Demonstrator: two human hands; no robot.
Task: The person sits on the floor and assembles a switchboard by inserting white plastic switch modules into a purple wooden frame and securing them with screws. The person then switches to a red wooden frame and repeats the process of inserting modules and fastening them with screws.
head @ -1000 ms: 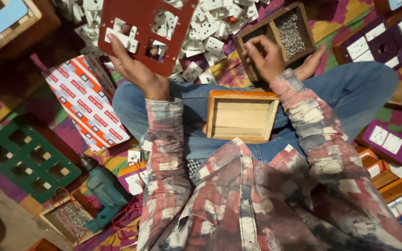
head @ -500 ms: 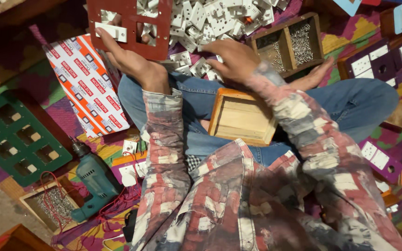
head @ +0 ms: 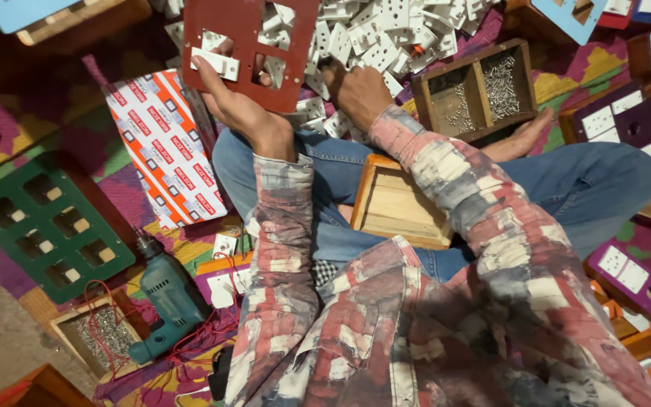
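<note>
Red and flat, the cut-out board (head: 254,45) is sitting in my left hand (head: 239,105), whose fingers are pinching its near edge, thumb pressing a white plastic switch (head: 218,65) in one opening. My right hand (head: 359,94) is reaching into the far heap of white switches (head: 386,34); I cannot tell whether its fingers are gripping one. Right of it a wooden two-part screw tray (head: 484,87) is sitting; an open wooden box (head: 401,203) is resting on my lap.
</note>
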